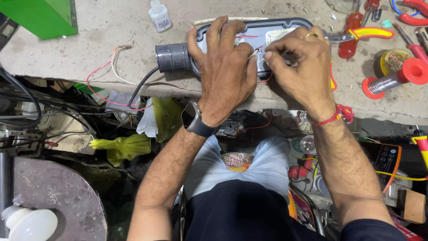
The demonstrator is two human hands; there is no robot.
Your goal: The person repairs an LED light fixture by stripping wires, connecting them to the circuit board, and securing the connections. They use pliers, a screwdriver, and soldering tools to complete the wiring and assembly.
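We had a grey lamp housing (267,33) lying flat on the rough concrete counter (89,53), near its front edge, with a dark round socket end (173,57) pointing left. Our left hand (225,67) lay spread over the left half of the housing, fingers open and pressing down, gripping nothing. Our right hand (298,62) was pinched, thumb and forefinger closed on a thin white wire (255,52) beside a red wire (248,36) inside the housing.

The risks we judged were these. The wires looked fine and short; a hard tug from the pinching hand could have snapped one or torn it from its joint. The housing sat close to the counter's front edge, so if the pressing hand had eased off, it might have slid towards the cluttered floor below. A black cable (139,87) and loose red and white leads (113,67) trailed over that edge on the left, and a snag there could have dragged the housing sideways. To the right, yellow-handled pliers (368,33) lay touching or just beside the housing, with a red solder reel (394,78) near the wrist; a careless elbow could have knocked them. A small white bottle (159,15) stood at the far side, well apart. We could not tell whether the leads were live.
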